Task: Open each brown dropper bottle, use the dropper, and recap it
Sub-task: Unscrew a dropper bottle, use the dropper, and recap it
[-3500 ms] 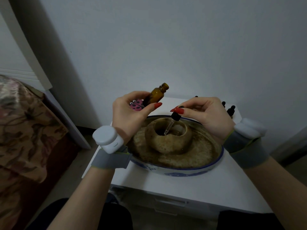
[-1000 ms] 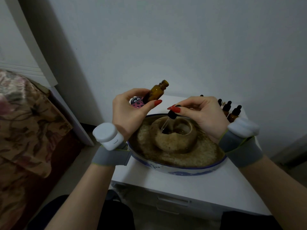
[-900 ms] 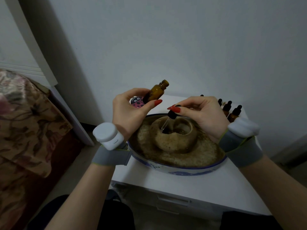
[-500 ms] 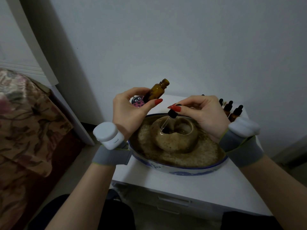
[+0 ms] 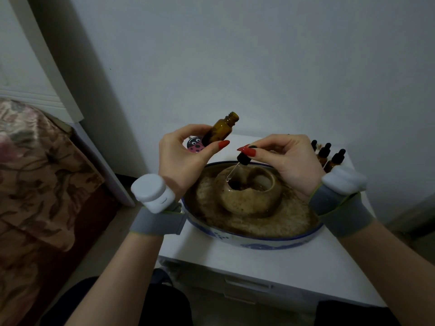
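My left hand (image 5: 180, 161) holds an uncapped brown dropper bottle (image 5: 220, 130), tilted with its open neck up and to the right. My right hand (image 5: 287, 161) pinches the black cap of the dropper (image 5: 243, 158); its glass tube (image 5: 231, 172) slants down-left, tip just above the hollow of a brown ring-shaped stone piece (image 5: 247, 191). That piece sits in a blue-rimmed dish (image 5: 259, 241). Several capped brown dropper bottles (image 5: 334, 160) stand behind my right wrist.
The dish rests on a small white table (image 5: 270, 267) set against the wall. A pink ladybug item (image 5: 195, 145) lies behind my left hand. A bed with a floral cover (image 5: 35, 172) is at the left. Both wrists wear grey bands with white devices.
The dropper has lifted a little out of the stone piece's hollow and tilted more. The bottle in my left hand has stayed nearly still.
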{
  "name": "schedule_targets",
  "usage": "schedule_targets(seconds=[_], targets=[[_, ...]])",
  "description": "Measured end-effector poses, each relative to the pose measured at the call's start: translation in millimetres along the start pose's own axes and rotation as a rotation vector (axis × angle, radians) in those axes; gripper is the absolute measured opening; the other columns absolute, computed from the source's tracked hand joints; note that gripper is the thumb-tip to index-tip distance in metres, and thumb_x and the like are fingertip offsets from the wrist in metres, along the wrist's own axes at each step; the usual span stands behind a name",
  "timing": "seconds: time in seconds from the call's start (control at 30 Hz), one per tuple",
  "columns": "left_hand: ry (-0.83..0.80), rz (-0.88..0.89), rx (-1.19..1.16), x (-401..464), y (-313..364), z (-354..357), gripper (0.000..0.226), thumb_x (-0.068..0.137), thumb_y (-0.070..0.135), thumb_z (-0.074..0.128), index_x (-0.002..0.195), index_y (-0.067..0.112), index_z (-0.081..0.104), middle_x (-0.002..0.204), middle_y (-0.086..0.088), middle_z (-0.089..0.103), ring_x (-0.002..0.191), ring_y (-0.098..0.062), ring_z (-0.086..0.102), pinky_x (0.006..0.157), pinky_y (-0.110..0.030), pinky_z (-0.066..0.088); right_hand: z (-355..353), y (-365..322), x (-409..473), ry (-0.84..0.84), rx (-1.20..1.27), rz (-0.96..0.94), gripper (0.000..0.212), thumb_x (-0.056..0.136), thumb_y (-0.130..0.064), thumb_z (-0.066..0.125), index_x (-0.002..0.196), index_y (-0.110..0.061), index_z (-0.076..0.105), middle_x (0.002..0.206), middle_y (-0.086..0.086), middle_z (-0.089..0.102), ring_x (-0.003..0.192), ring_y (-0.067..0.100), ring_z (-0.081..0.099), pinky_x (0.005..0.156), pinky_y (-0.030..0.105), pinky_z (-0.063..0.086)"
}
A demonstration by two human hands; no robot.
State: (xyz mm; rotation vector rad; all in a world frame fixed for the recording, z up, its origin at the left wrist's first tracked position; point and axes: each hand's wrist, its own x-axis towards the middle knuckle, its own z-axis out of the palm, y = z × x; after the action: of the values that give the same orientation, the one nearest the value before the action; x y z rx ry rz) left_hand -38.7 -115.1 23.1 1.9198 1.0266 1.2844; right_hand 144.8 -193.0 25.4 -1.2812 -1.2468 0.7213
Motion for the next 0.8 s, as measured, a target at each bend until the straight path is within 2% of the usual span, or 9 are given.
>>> schedule_targets(seconds=[0.23, 0.4, 0.63, 0.8], targets=[[0.011, 0.005, 0.008, 0.2, -0.4, -0.7, 0.029, 0.075, 0.034, 0.078, 0.100, 0.020, 0.073, 0.091, 0.015, 0.068, 0.088, 0.016, 0.058, 0.074, 0.005, 0.035, 2.8, 0.5, 0.1, 0.027, -0.004, -0.013, 0.009, 0.076, -0.016, 0.077, 0.085, -0.015, 0.077, 0.083, 0.000, 0.075, 0.084, 0.016, 0.070, 0.078, 0.025, 0.057], [0.009, 0.012, 0.013, 0.2, -0.2, -1.2, 0.028, 0.075, 0.033, 0.077, 0.100, 0.021, 0.072, 0.092, 0.016, 0.068, 0.088, 0.016, 0.058, 0.074, 0.005, 0.035, 4.1, 0.9, -0.2, 0.039, -0.028, -0.028, 0.007, 0.075, -0.017, 0.077, 0.082, -0.021, 0.076, 0.081, -0.003, 0.075, 0.083, 0.015, 0.070, 0.079, 0.026, 0.057], [0.011, 0.011, 0.018, 0.5, -0.9, -1.4, 0.027, 0.076, 0.033, 0.078, 0.100, 0.022, 0.072, 0.092, 0.016, 0.067, 0.088, 0.017, 0.057, 0.074, 0.005, 0.036, 7.9, 1.9, -0.1, 0.073, -0.034, -0.035, 0.008, 0.077, -0.016, 0.077, 0.081, -0.023, 0.077, 0.082, -0.003, 0.076, 0.085, 0.019, 0.070, 0.085, 0.038, 0.057], [0.014, 0.009, 0.012, 0.7, -1.2, -1.7, 0.029, 0.075, 0.033, 0.078, 0.100, 0.020, 0.073, 0.092, 0.014, 0.068, 0.088, 0.015, 0.058, 0.074, 0.005, 0.036, 8.5, 1.0, 0.2, 0.071, -0.030, -0.031, 0.008, 0.076, -0.017, 0.077, 0.082, -0.023, 0.077, 0.083, -0.004, 0.076, 0.086, 0.018, 0.070, 0.086, 0.037, 0.057]])
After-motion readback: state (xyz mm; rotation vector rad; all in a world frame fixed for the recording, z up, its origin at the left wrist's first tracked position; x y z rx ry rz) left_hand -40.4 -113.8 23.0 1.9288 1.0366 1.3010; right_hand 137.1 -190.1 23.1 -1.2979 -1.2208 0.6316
